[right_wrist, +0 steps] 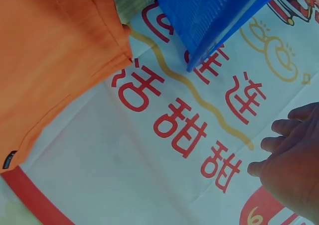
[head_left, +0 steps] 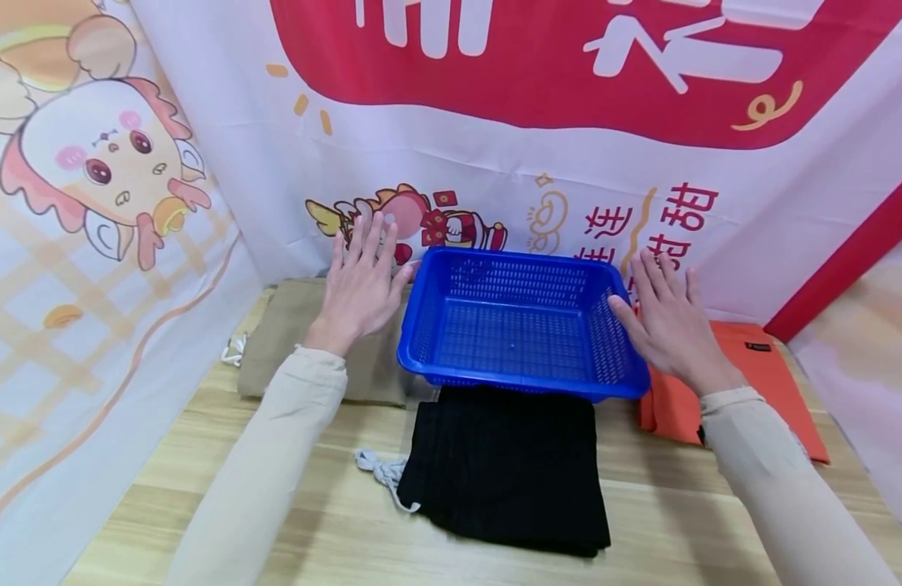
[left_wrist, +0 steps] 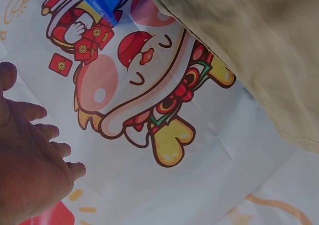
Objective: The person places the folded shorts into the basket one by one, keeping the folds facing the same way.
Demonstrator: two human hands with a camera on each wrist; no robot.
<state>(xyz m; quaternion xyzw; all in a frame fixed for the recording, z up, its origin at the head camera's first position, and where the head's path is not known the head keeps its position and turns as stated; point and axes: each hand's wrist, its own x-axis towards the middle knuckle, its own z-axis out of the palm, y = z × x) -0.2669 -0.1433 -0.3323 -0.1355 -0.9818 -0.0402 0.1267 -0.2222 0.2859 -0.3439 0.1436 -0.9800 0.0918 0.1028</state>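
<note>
A blue plastic basket (head_left: 513, 381) with perforated walls stands in the middle of the table, and nothing shows inside it. My left hand (head_left: 363, 281), fingers straight, hovers by the basket's left side, above a folded khaki garment (head_left: 290, 350). On the other side, my right hand (head_left: 671, 325) has its fingers extended near the basket's right rim, above a folded orange garment (head_left: 759, 382). Neither hand grips anything in the wrist views. In front of the basket lies a folded black garment (head_left: 510, 472) with a grey drawstring (head_left: 385, 468).
A printed cloth backdrop (head_left: 458, 163) rises right behind the basket. Another printed cloth (head_left: 92, 325) borders the left side, and a red strip (head_left: 854, 252) runs along the right corner. Wood-grain tabletop (head_left: 334, 521) shows around the black garment.
</note>
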